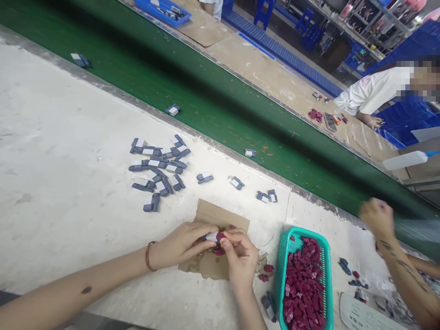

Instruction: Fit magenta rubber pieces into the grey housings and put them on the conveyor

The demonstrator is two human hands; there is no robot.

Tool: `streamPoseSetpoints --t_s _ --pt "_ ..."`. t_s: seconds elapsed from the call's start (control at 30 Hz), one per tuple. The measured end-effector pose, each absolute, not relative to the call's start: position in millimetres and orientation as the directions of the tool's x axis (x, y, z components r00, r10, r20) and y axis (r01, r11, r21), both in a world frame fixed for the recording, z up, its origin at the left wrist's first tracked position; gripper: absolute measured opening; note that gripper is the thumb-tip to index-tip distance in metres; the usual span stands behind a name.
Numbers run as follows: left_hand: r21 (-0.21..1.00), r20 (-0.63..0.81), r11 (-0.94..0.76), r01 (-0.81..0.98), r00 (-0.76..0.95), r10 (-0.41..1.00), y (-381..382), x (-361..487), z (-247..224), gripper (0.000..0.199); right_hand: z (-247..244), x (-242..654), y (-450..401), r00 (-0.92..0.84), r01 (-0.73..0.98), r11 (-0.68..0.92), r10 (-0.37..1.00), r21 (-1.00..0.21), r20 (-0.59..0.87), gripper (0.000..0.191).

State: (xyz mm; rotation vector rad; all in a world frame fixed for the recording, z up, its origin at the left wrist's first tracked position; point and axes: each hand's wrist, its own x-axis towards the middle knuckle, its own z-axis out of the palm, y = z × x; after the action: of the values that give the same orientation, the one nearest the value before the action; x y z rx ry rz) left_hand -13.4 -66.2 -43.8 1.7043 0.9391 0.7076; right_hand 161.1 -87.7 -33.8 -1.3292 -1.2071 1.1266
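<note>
My left hand [187, 243] pinches a grey-and-white part [211, 236] above a brown cardboard piece [209, 267]. My right hand [240, 256] closes on a small maroon piece [220, 236], which touches the right end of the grey part. Below the fingers, more maroon pieces show on the cardboard, partly hidden. A teal basket [279, 275] full of maroon pieces [304, 284] stands to the right of my right hand. Two maroon pieces [268, 268] lie between hand and basket. Several grey parts [158, 162] are grouped on the table beyond my left hand.
A green conveyor belt [209, 110] crosses diagonally, carrying a few grey parts [250, 152]. Another person's forearm [395, 256] reaches in at the right, beside a white container lid [364, 314]. Across the belt, a person [381, 89] in white sits by a blue tray [165, 11] side bench.
</note>
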Motion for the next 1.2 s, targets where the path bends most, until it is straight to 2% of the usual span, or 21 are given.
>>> streamPoseSetpoints --t_s 0.23,0.4,0.57,0.7,0.87,1.0,1.2 --pt "0.914 0.096 -0.294 0.279 0.556 0.825 -68.1 -14.4 -44.4 0.02 -11.2 174.6 -85.2 -0.112 0.293 0.026 0.994 -0.956 -0.007 0.011" --pt "0.901 0.116 -0.328 0.285 0.569 0.814 -73.6 -10.4 -46.2 0.021 -3.5 177.5 -88.6 -0.14 0.352 0.075 0.99 -0.933 0.027 0.014" --pt "0.914 0.079 -0.29 0.284 0.575 0.814 -62.7 5.3 -36.2 0.025 3.6 186.4 -94.2 -0.033 0.446 0.102 0.995 -0.889 0.097 0.012" --pt "0.846 0.146 -0.429 0.317 0.636 0.758 -27.4 36.5 -16.2 0.023 15.9 213.0 -107.8 0.135 0.568 0.084 0.972 -0.819 0.193 0.018" --pt "0.734 0.207 -0.542 0.408 0.626 0.752 33.5 101.0 -9.5 0.017 19.7 263.1 -135.1 0.347 0.706 -0.039 0.889 -0.707 0.298 0.018" --pt "0.712 0.237 -0.559 0.425 0.604 0.761 78.5 142.4 -11.1 0.018 13.5 296.1 -155.7 0.402 0.741 -0.103 0.859 -0.664 0.316 0.02" --pt "0.665 0.249 -0.57 0.483 0.577 0.778 125.4 174.4 -14.2 0.019 -3.1 315.7 -172.6 0.446 0.725 -0.146 0.844 -0.673 0.298 0.021"
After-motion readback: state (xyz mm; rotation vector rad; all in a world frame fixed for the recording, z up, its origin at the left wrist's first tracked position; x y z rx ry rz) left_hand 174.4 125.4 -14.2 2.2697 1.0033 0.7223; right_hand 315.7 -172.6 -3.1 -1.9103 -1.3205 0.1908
